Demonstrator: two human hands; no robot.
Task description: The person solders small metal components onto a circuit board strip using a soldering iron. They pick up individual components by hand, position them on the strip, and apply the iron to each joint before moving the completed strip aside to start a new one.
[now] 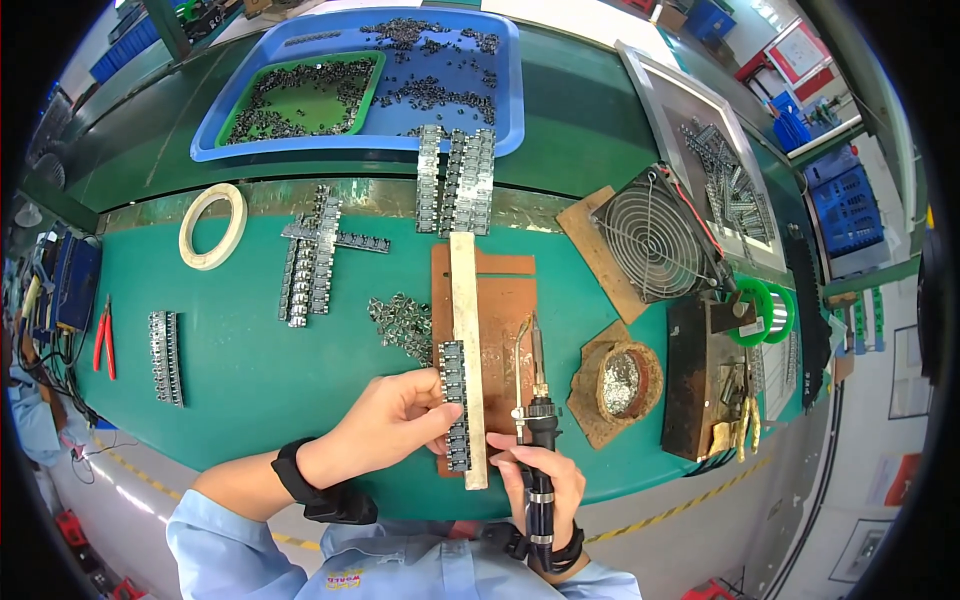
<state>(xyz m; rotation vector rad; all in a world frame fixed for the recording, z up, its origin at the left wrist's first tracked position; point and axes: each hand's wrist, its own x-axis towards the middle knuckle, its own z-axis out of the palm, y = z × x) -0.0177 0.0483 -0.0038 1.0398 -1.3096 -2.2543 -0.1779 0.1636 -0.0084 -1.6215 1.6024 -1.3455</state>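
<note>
My left hand [393, 425] is closed, thumb and fingers pinching a strip of small dark circuit boards [453, 372]. The strip stands along the left side of a pale straight bar [464, 300], which lies lengthwise over a brown board [508, 345]. My right hand [545, 478] grips a black soldering iron [542, 428], its tip pointing away from me, with a thin bent metal tube beside the tip. Part of my right fingers is near the bar's right edge. A pile of small metal parts [400, 325] lies left of the brown board.
More board strips [315, 260] lie left and beyond the bar. A blue tray [350, 20] with a green tray [370, 95] holds small parts at the back. Right are a fan [655, 235], a round solder tin [630, 385] and a solder spool [765, 310]. Red-handled pliers [105, 345] and a tape roll [190, 230] lie left.
</note>
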